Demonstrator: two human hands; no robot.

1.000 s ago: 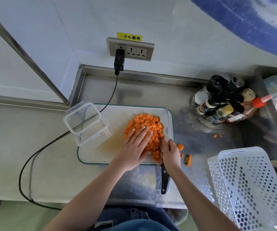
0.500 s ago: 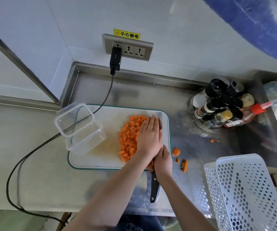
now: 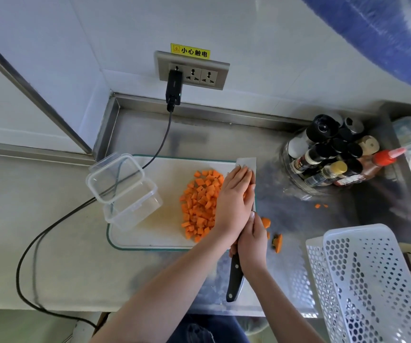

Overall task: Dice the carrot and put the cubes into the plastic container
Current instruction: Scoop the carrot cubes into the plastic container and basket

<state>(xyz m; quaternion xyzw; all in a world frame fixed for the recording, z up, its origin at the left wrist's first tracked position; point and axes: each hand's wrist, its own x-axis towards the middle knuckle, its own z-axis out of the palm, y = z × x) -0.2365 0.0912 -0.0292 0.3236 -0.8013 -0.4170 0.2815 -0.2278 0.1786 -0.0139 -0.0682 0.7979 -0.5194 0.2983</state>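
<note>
A heap of orange carrot cubes (image 3: 200,206) lies on the white cutting board (image 3: 150,233). My left hand (image 3: 234,199) lies flat, fingers straight, over the right side of the heap and against the knife blade (image 3: 247,162). My right hand (image 3: 251,240) grips the knife by its black handle (image 3: 234,280) at the board's right edge. The clear plastic container (image 3: 135,206) sits open on the board's left end, its hinged lid (image 3: 115,178) tipped back; it holds no cubes.
Carrot offcuts (image 3: 276,242) lie on the steel counter right of the board. A jar of condiment bottles (image 3: 328,157) stands at the back right, a white perforated basket (image 3: 372,280) at the front right. A black cable (image 3: 51,226) runs from the wall socket under the container.
My left hand slid right across the heap to its right side, beside the blade. The knife blade rose into view past the fingertips. The camera shifted, so the board sits lower left.
</note>
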